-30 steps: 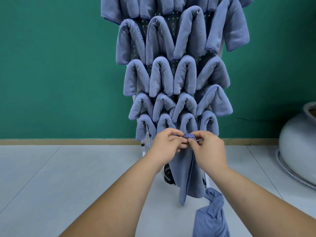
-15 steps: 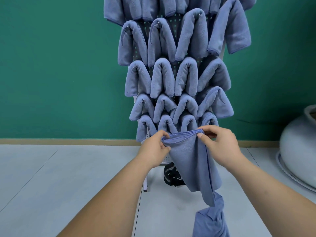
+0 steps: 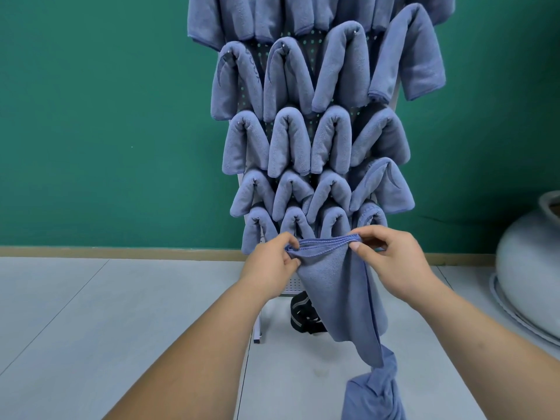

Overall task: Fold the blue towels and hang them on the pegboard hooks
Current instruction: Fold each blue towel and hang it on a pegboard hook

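We hold one blue towel [image 3: 336, 286] by its stitched top hem, low in front of the pegboard [image 3: 306, 43]. The left hand [image 3: 269, 265] pinches the left corner, its fingers [image 3: 289, 262] curled in against the thumb. The right hand [image 3: 394, 262] pinches the right corner between thumb and forefinger, the other fingers bent loosely above. The hem runs taut between the two hands. The cloth hangs doubled below it, tapering to a point low on the right, above the floor [image 3: 91, 328].

Just under that point there is a second blue towel [image 3: 375, 392], bunched, cut by the bottom edge of view – we cannot tell what carries it.

The pegboard stands against a green wall [image 3: 91, 116], almost covered by folded towels [image 3: 289, 140] in rows of four, each draped in an upside-down V. The perforated panel shows only in the gaps. Our hands and the held towel hide the lower ends of the bottom row.

Behind the held towel, near the frame's leg [image 3: 257, 325], a black object [image 3: 300, 313] sits on the floor – partly hidden, kind unclear. Far right and well apart is a large pale round pot [image 3: 530, 268]. A wooden skirting [image 3: 121, 251] runs along the foot of the wall
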`<state>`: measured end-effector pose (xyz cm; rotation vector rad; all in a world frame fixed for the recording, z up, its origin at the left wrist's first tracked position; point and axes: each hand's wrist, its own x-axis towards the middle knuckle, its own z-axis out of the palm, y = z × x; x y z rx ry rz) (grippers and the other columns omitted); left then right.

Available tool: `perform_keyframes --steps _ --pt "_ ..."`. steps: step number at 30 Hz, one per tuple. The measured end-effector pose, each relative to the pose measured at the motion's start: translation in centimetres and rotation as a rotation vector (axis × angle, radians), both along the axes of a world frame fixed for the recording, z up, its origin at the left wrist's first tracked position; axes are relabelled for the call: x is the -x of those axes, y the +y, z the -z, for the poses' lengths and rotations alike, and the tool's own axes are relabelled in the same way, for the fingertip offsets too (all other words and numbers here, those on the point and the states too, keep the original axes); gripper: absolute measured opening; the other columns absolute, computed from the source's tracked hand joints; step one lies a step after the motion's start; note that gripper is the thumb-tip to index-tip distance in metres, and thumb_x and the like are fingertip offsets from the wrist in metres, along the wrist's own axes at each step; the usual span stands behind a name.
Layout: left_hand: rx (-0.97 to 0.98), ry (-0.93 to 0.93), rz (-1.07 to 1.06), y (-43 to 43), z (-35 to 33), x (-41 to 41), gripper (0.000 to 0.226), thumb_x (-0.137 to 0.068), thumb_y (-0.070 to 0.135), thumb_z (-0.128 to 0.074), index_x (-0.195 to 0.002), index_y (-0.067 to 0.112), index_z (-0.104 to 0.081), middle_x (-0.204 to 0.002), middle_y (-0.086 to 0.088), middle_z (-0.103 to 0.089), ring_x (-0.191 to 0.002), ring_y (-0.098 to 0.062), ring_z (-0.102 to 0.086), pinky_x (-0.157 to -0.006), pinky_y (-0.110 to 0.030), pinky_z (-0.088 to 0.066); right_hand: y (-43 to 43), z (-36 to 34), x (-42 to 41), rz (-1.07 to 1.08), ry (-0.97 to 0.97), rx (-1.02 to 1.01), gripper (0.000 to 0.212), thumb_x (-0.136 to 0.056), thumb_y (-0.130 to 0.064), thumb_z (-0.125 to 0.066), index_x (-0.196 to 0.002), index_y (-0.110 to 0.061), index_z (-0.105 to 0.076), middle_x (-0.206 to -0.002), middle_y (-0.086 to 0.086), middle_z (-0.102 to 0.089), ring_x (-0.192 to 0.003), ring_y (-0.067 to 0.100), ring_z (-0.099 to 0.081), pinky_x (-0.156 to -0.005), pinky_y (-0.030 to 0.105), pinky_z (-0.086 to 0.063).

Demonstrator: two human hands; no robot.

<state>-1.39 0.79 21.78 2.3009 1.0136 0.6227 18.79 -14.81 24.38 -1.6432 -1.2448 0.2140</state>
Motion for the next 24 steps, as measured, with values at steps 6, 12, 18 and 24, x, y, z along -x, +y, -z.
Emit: perform_keyframes --steps 6,12,18,24 --pt "-0.025 0.077 -0.027 0.2 0.3 0.2 0.020 -0.096 0.033 -0.069 -0.107 0.039 -0.054 -0.078 0.006 -0.068 -0.079 -0.017 -0.066 -0.074 -0.044 -0.059 0.0 0.0 0.1 -0.012 0.001 -0.004 0.018 -0.095 -0.013 -0.077 -0.100 -0.030 -0.080 -0.092 -0.020 -0.076 -0.085 0.006 -0.070 -0.081 0.020 -0.054" --pt "-0.073 0.173 -0.041 0.4 0.3 0.4 0.020 -0.094 0.036 -0.071 -0.093 0.032 -0.051 -0.081 0.007 -0.065 -0.081 -0.021 -0.064 -0.075 -0.042 -0.058 0.0 0.0 -0.1 -0.007 0.007 0.003 0.018 -0.095 -0.013 -0.077 -0.099 -0.029 -0.080 -0.093 -0.018 -0.077 -0.086 0.007 -0.070 -0.083 0.024 -0.055" --pt "-0.214 0.086 0.028 0.5 -1.0 0.8 0.020 -0.086 0.025 -0.073 -0.081 0.030 -0.055 -0.086 0.012 -0.059 -0.079 -0.010 -0.060 -0.076 -0.040 -0.056 0.0 1.8 -2.6 0.202 -0.222 0.336 0.010 -0.096 -0.023 -0.073 -0.092 -0.031 -0.076 -0.081 -0.016 -0.073 -0.080 0.004 -0.067 -0.071 0.025 -0.053" --pt "-0.228 0.045 0.015 0.2 -1.5 0.7 0.018 -0.084 0.022 -0.076 -0.083 0.032 -0.061 -0.077 0.015 -0.064 -0.076 -0.005 -0.059 -0.072 -0.038 -0.057 0.2 2.5 -3.1 0.202 -0.237 0.472 0.009 -0.097 -0.024 -0.073 -0.089 -0.028 -0.074 -0.082 -0.013 -0.073 -0.083 0.011 -0.067 -0.071 0.031 -0.052"
